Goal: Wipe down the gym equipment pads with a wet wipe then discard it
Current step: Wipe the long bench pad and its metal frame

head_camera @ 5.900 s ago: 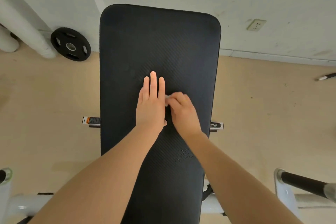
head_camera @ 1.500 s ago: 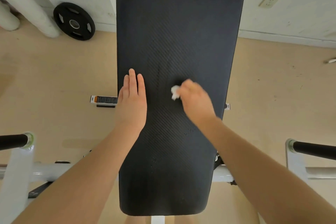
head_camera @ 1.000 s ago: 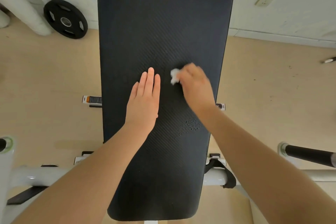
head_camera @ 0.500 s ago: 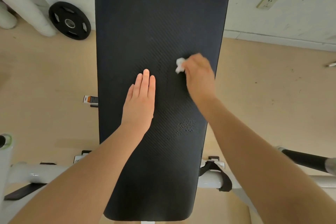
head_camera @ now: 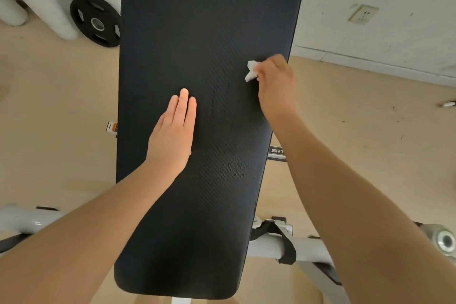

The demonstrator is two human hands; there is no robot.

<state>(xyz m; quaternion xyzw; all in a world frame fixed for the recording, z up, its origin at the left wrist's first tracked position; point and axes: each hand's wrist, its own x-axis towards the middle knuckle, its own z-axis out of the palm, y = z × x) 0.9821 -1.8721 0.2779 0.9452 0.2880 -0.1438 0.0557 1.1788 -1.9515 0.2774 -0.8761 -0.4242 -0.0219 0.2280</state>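
**Two hands on the pad, wipe at the right edge**

Two bare forearms reach in from the near edge over the long black pad [head_camera: 197,32], which runs away toward the wall. Nearest, a grey frame tube [head_camera: 266,247] crosses beneath the pad's near end. Farther up, the left hand [head_camera: 172,136] lies flat on the pad left of centre, fingers straight and together, holding nothing. To its right a small patch of dimpled marks [head_camera: 235,168] shows on the surface. Beyond that, close to the pad's right edge, the right hand [head_camera: 276,84] has its fingers curled, its grip closed round a crumpled white wet wipe [head_camera: 251,71]; the wipe sticks out on the hand's left side and rests against the pad. Farthest off, a black weight plate [head_camera: 96,21] leans at the wall on the left, and a wall socket [head_camera: 362,13] sits on the right.
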